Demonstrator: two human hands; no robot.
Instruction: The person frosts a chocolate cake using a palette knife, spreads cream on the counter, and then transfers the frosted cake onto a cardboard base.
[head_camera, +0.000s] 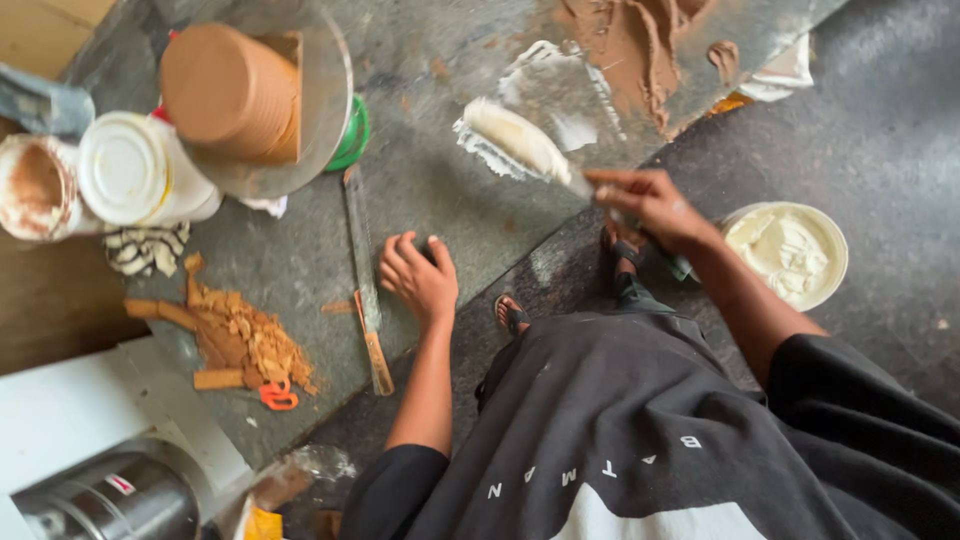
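Left hand (420, 280) rests curled on slab (420, 190); right hand's (650, 208) grip clasps putty-laden scraper (515, 140).

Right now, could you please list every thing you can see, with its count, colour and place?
stone slab: one, grey, centre
white putty: one heap, on slab, at knife tip
brown paste: one smear, top of slab
putty tub: one, white, on floor at right
long blade: one, grey, wooden handle, beside left hand
white jar: one, left
brown scraps: one pile, lower left
sandals: two, dark, on feet
left hand: resting on slab
right hand: fingers gripping putty knife
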